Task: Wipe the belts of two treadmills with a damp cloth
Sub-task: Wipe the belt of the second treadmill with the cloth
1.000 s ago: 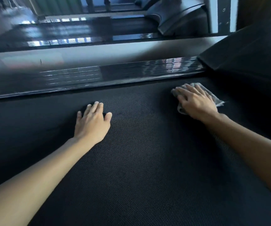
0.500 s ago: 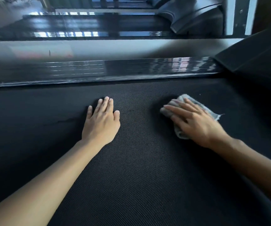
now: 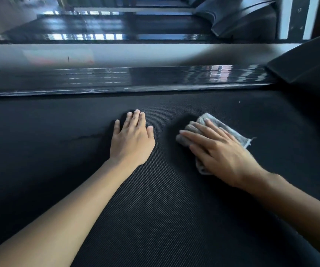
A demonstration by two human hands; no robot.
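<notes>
Dim, cool daylight coming from 12 o'clock.
Bright window glare streaks the glossy rail (image 3: 174,79) and the far treadmill (image 3: 97,26) at 12 o'clock. The matte belt (image 3: 155,218) stays dark, its weave sharp at centre and sinking to black at 9 and 3 o'clock. Soft shadows lie at 10 o'clock of the left hand (image 3: 132,143) and the cloth (image 3: 211,120). The top band is smeared, and the wide lens bows the rail at the edges.
</notes>
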